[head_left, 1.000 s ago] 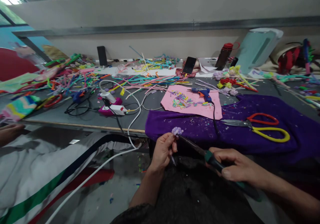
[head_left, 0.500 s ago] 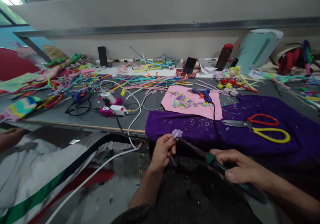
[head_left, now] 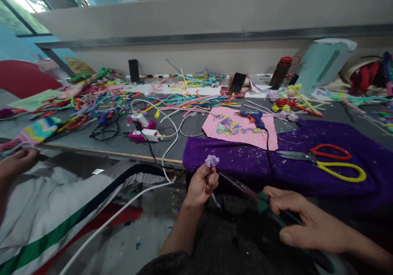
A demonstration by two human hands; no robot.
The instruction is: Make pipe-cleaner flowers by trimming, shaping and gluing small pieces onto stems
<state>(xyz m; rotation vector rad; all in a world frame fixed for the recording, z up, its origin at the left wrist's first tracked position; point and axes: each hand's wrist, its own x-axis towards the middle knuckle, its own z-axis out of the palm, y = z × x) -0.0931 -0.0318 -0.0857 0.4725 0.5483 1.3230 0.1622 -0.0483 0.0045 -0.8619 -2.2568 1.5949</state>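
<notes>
My left hand point(head_left: 202, 185) pinches a small lilac pipe-cleaner flower point(head_left: 211, 160) by its stem, and the loose stem end hangs below the fingers. In my right hand point(head_left: 303, 219) is a pair of scissors point(head_left: 242, 188) with long dark blades and green-and-black handles. Their tips point at the flower from the right, a little apart from it. The fingers wrap round the handles, which are partly hidden. Beyond the hands, a pink sheet point(head_left: 211, 132) holds cut pipe-cleaner bits and a blue glue gun point(head_left: 253, 118). Red-and-yellow-handled scissors point(head_left: 316, 156) lie on purple cloth point(head_left: 294, 176).
A power strip point(head_left: 147, 135) with a white cable point(head_left: 123, 211) sits left of the cloth; the cable drops over the table edge. Pipe cleaners point(head_left: 190, 101) spread across the table. A bottle point(head_left: 281, 72) stands behind. Another person's hand point(head_left: 18, 162) is at far left.
The scissors have drawn back from the flower, down and right, and their handles have spread. The flower now faces up more. The other person's hand has come further into view.
</notes>
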